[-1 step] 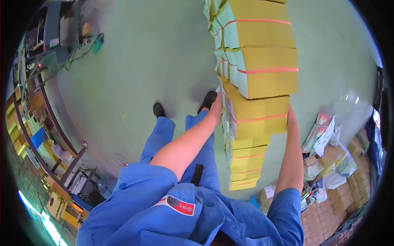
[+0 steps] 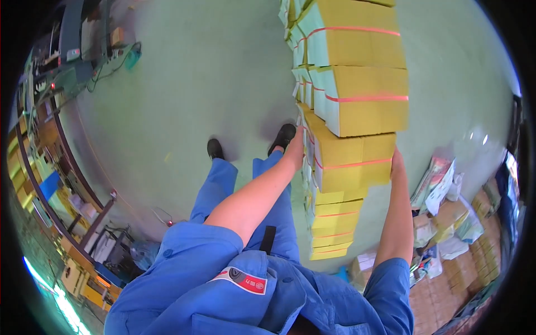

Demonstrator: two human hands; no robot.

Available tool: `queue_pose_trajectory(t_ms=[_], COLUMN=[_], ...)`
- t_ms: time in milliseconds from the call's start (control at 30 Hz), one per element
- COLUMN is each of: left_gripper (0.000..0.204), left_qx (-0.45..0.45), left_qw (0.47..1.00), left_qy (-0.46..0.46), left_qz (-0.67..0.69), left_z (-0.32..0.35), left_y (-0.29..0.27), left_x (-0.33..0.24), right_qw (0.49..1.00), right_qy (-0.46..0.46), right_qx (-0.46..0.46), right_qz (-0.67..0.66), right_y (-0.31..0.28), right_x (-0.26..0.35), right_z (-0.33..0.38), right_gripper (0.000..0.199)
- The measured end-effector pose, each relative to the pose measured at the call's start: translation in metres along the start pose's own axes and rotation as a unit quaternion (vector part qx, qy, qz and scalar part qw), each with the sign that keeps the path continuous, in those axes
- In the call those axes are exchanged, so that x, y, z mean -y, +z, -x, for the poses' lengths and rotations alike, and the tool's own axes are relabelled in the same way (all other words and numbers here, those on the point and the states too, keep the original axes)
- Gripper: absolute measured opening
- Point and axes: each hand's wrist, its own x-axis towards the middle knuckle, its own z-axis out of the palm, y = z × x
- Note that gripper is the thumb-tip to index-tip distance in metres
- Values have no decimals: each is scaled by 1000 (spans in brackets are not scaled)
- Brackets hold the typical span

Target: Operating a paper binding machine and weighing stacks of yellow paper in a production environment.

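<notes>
A tall stack of yellow paper bundles (image 2: 357, 100), each strapped with a pink band, rises in front of me. My left hand (image 2: 296, 146) presses against the left side of one yellow bundle (image 2: 349, 164) partway up the stack. My right hand (image 2: 397, 163) presses on that bundle's right side, so it is gripped between both hands. More banded bundles lie on top of it, and others (image 2: 330, 226) sit beneath it, down to the floor. My fingers are partly hidden behind the bundle's edges.
My black shoes (image 2: 282, 137) stand on a green floor (image 2: 195, 84). Shelving and machines (image 2: 50, 184) curve along the left. Loose packets and brown boxes (image 2: 452, 223) are piled at the right, close to the stack.
</notes>
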Motion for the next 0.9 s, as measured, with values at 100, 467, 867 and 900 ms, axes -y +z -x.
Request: queue_pose_trajectory(t_ms=[100, 467, 867, 900], left_gripper=[85, 71, 80, 81], left_qx=[48, 124, 2, -65], left_qw=[998, 982, 991, 994], left_qy=[39, 67, 128, 85], left_qz=[26, 125, -41, -13], left_z=[4, -9, 56, 65], left_y=[27, 49, -53, -106], left_x=[5, 15, 11, 16], right_qw=[1000, 1000, 974, 952], right_qy=[7, -16, -141, -149], right_qx=[9, 2, -123, -195], right_qz=[15, 0, 124, 183], right_y=[-19, -21, -92, -92], right_x=[-7, -9, -48, -71], right_z=[-4, -12, -1, 13], right_gripper=[51, 52, 54, 40])
